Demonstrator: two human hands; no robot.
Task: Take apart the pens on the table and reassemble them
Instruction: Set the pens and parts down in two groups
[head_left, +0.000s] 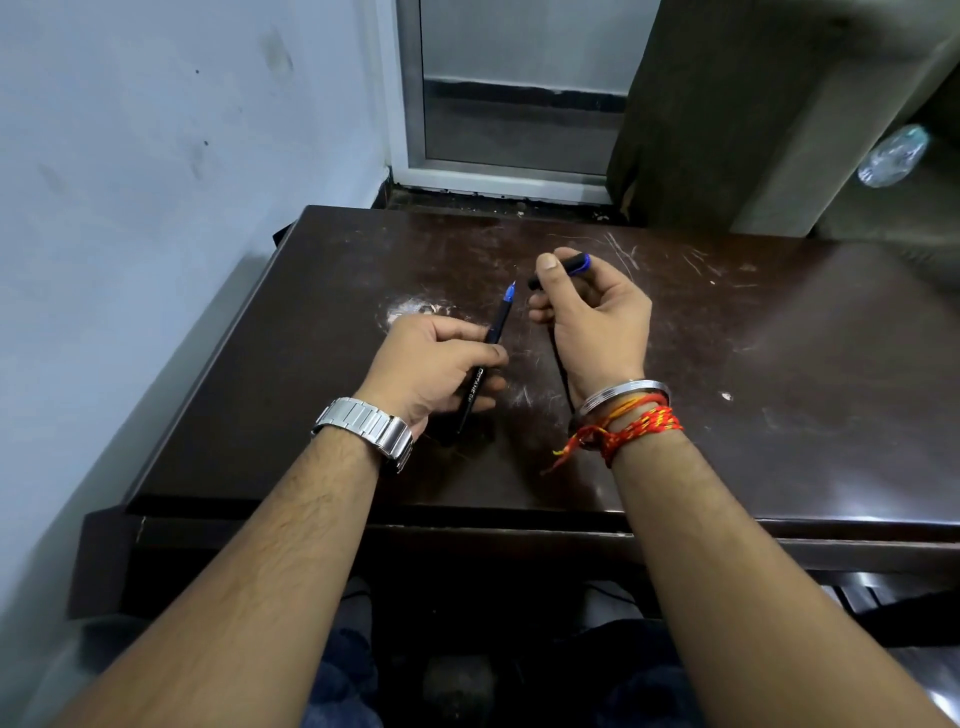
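Two hands are raised over one dark table: the left hand at about 9 o'clock from the table's centre, the right hand just past centre toward 12 o'clock. One uncapped pen, black with a blue tip, sits in the left fingers. One black-and-blue cap sits in the right fingers. One metal watch circles the left wrist. One metal bangle and several red-and-yellow threads circle the right wrist. One clear plastic bottle lies at 2 o'clock, off the table.
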